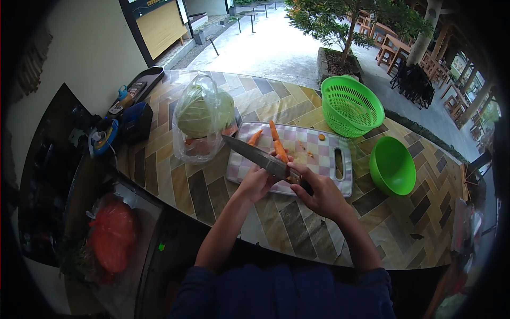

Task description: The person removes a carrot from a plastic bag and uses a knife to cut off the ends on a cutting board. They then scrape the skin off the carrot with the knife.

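A long kitchen knife [256, 155] lies slanted across both hands, its tip to the upper left. My right hand [321, 195] is closed around its dark handle. Behind and below the blade, my left hand [256, 185] is closed on the near end of an orange carrot [278, 142]; the blade hides some of its fingers. The carrot points away over a checked pink-and-white cutting board [319, 173]. On the board lie another carrot [255, 137], a round carrot slice [321, 137] and small orange scraps [309, 154].
Left of the board, a clear plastic bag [191, 151] holds a cabbage [204, 114] and orange items. A green colander [351, 106] and a green bowl [392, 166] stand to the right on the patterned table [297, 226]. A red plastic bag [112, 234] sits lower left.
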Tool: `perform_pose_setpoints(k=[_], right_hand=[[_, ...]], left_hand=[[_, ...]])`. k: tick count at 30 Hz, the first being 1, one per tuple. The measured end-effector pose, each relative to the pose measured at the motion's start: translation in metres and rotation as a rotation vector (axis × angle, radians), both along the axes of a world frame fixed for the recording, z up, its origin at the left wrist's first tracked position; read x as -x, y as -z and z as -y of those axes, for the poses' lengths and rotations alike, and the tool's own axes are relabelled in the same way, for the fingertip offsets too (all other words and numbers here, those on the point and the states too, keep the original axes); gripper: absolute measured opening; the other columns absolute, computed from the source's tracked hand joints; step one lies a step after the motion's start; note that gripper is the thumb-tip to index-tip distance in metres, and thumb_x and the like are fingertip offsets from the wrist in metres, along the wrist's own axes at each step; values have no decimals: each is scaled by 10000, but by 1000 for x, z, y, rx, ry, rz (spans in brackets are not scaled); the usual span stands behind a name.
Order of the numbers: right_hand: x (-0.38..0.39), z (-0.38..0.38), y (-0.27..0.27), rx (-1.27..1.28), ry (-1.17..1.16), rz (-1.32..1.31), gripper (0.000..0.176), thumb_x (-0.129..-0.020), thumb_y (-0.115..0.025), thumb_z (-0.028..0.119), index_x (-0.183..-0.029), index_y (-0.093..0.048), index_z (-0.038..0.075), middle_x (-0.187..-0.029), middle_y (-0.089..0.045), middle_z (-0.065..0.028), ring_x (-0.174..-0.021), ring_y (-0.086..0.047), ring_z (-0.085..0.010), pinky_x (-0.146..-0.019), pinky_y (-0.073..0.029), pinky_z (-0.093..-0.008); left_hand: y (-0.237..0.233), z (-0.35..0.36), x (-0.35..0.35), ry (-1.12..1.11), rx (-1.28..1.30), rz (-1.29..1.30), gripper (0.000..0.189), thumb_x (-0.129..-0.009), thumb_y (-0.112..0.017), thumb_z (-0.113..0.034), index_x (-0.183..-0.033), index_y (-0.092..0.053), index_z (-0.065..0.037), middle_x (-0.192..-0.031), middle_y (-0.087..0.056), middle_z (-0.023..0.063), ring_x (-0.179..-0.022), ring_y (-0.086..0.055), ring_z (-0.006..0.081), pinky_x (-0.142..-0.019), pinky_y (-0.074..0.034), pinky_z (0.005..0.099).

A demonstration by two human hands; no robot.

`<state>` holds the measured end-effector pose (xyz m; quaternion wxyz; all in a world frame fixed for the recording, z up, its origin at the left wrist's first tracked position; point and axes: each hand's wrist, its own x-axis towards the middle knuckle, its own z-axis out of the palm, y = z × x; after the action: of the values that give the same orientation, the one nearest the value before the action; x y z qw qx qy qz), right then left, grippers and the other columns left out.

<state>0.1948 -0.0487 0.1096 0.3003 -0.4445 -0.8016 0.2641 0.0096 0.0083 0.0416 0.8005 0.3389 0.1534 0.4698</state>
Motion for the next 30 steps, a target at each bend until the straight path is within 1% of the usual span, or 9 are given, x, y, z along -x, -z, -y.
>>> perform_pose_setpoints(k=[3, 6, 9, 12, 15, 21, 24, 30], right_hand=[[-3, 0, -3, 129, -40, -11, 528, -872, -588, 177, -1346, -355, 170, -694, -598, -123, -587, -593, -250, -595, -453, -348], [-7, -2, 4, 130, -85, -73, 538, -883, -571, 166, -1360, -323, 171, -741, -623, -135, -613, -604, -252, -628, -460, -333], [-5, 1, -1, 134, -101, -95, 504, -901, -540, 197, -1350, -314, 159, -614, -540, -127, -564, -559, -330, -577, -417, -396], [-6, 0, 6, 84, -126, -69, 515, -907, -531, 198, -1359, -286, 165, -612, -537, -139, -583, -569, -347, -581, -416, -405], [-6, 0, -6, 182, -122, -24, 521, -917, -517, 203, -1367, -257, 170, -616, -539, -150, -603, -577, -360, -581, -411, -411], [-7, -5, 13, 103, -131, -66, 471, -929, -496, 215, -1334, -262, 161, -629, -541, -165, -625, -576, -387, -585, -398, -434], [-8, -5, 5, 203, -95, 18, 461, -919, -512, 174, -1331, -308, 137, -872, -626, -222, -789, -622, -409, -690, -465, -395], [-9, -5, 8, 218, -76, 12, 470, -919, -518, 185, -1334, -303, 140, -840, -619, -214, -725, -613, -398, -658, -453, -393]], left_hand=[[-2, 0, 4, 52, 17, 13, 339, -954, -477, -207, -1231, -448, -14, -1135, -564, 73, -1006, -592, 160, -886, -487, 309], [6, -5, 7, 103, 58, 39, 342, -945, -491, -201, -1220, -460, -1, -1140, -563, 80, -1010, -593, 171, -897, -483, 331], [13, -5, 6, 97, 118, 68, 343, -932, -513, -198, -1211, -473, -3, -1145, -562, 82, -1012, -592, 170, -903, -479, 340], [18, -9, 5, 129, 115, 87, 352, -928, -520, -199, -1217, -472, -5, -1146, -562, 82, -1019, -589, 170, -910, -475, 347], [16, -8, 6, 136, 99, 89, 358, -926, -523, -194, -1224, -468, -3, -1153, -561, 81, -1024, -587, 168, -906, -479, 346], [27, -11, 3, 141, 99, 89, 354, -925, -517, -180, -1233, -468, -11, -1163, -560, 79, -1018, -591, 161, -869, -499, 329], [32, -13, 2, 145, 116, 117, 343, -928, -508, -169, -1234, -471, -18, -1160, -563, 73, -1013, -595, 159, -857, -505, 321], [28, -9, 0, 114, 124, 67, 327, -939, -482, -148, -1242, -473, -25, -1122, -580, 62, -1000, -598, 154, -855, -506, 313]])
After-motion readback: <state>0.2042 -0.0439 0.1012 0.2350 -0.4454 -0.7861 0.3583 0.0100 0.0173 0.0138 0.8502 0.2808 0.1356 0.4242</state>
